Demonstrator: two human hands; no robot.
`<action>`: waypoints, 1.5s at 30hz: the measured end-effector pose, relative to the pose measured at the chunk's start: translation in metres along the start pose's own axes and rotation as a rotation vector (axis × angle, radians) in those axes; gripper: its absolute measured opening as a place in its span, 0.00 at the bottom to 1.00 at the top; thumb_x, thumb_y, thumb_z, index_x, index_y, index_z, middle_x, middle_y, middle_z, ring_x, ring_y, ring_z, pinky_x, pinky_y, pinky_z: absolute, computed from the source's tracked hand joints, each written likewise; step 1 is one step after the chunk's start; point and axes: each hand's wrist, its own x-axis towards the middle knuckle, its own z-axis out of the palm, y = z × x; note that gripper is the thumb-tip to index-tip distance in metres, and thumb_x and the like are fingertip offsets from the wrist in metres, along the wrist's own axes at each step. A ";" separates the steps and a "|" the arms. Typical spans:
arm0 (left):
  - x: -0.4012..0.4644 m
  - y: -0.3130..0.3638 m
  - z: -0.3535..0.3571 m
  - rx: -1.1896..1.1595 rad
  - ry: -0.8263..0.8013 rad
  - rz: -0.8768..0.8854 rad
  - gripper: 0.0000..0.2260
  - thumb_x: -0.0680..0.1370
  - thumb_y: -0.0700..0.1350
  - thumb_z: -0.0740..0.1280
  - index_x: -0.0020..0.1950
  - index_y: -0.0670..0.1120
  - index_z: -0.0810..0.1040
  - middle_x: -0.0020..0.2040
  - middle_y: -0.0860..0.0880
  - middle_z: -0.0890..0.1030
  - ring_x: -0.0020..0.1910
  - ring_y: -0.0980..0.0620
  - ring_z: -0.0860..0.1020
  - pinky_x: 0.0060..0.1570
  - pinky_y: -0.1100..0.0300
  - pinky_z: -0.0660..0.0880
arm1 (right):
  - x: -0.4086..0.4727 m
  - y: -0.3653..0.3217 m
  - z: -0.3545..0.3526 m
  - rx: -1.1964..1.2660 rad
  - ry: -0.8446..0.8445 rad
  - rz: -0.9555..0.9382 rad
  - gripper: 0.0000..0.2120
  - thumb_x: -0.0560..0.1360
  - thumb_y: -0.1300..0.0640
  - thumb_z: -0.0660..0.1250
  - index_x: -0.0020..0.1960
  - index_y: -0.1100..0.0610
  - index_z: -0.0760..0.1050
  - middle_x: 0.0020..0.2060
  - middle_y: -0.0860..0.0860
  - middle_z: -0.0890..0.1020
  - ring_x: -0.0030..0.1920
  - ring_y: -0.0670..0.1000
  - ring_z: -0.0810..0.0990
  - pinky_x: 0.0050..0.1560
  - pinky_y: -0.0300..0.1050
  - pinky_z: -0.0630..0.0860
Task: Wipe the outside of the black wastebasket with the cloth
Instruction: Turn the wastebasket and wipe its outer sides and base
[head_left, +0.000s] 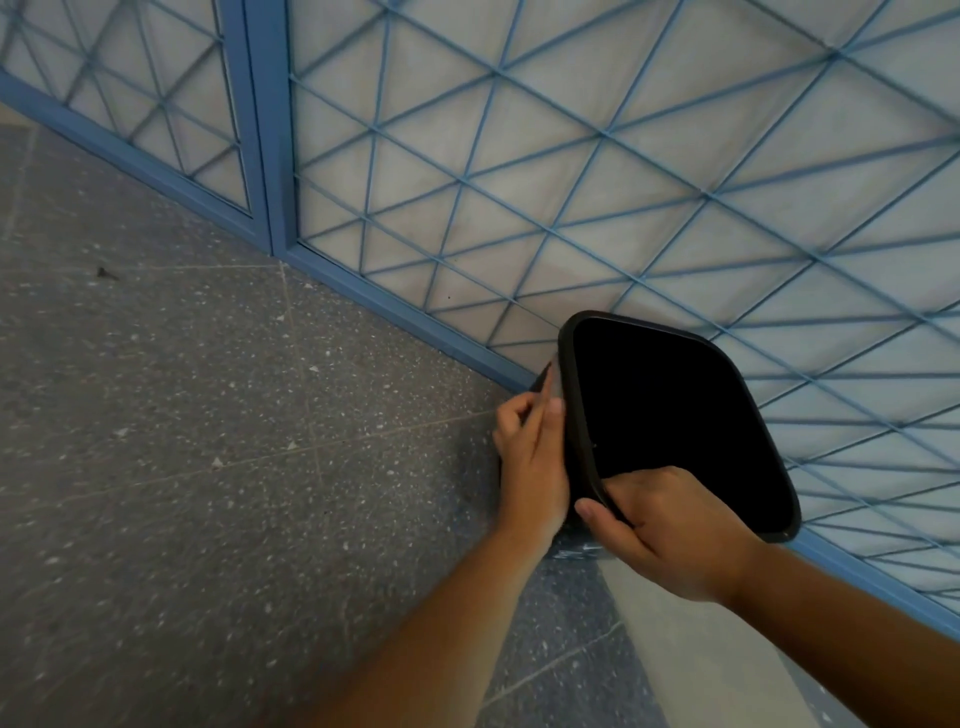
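The black wastebasket (675, 405) stands on the floor against the blue grille, and I look down into its dark, empty opening. My right hand (665, 525) grips the near rim, thumb outside and fingers over the edge. My left hand (530, 457) is pressed against the basket's left outer wall. It is closed on a dark cloth (541, 383), of which only a narrow tip shows above the fingers. The rest of the cloth and the wall under the hand are hidden.
A blue metal grille (467, 176) with pale panels behind it runs diagonally right behind the basket. Grey speckled floor (208, 415) spreads to the left. A pale strip (670, 649) lies on the floor under my right forearm, with a bluish scrap (576, 548) at the basket's foot.
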 end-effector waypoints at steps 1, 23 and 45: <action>0.005 0.000 -0.001 -0.009 0.029 -0.050 0.09 0.84 0.59 0.59 0.52 0.58 0.76 0.64 0.47 0.71 0.69 0.40 0.73 0.73 0.44 0.70 | 0.000 -0.001 -0.001 -0.016 0.011 -0.004 0.16 0.79 0.44 0.52 0.35 0.47 0.64 0.28 0.41 0.69 0.29 0.42 0.67 0.32 0.40 0.64; 0.030 0.020 -0.004 0.132 0.011 -0.068 0.17 0.87 0.48 0.58 0.71 0.43 0.77 0.63 0.45 0.69 0.70 0.43 0.72 0.75 0.48 0.67 | 0.000 0.001 0.000 -0.046 0.056 -0.040 0.19 0.79 0.45 0.54 0.33 0.52 0.68 0.26 0.45 0.72 0.28 0.46 0.70 0.30 0.43 0.68; 0.002 -0.043 -0.055 -0.025 0.184 -0.408 0.21 0.86 0.57 0.57 0.77 0.48 0.68 0.71 0.48 0.71 0.66 0.51 0.71 0.60 0.59 0.67 | 0.001 -0.001 0.007 -0.060 -0.069 0.146 0.21 0.76 0.49 0.61 0.26 0.51 0.63 0.19 0.49 0.65 0.19 0.48 0.66 0.25 0.34 0.58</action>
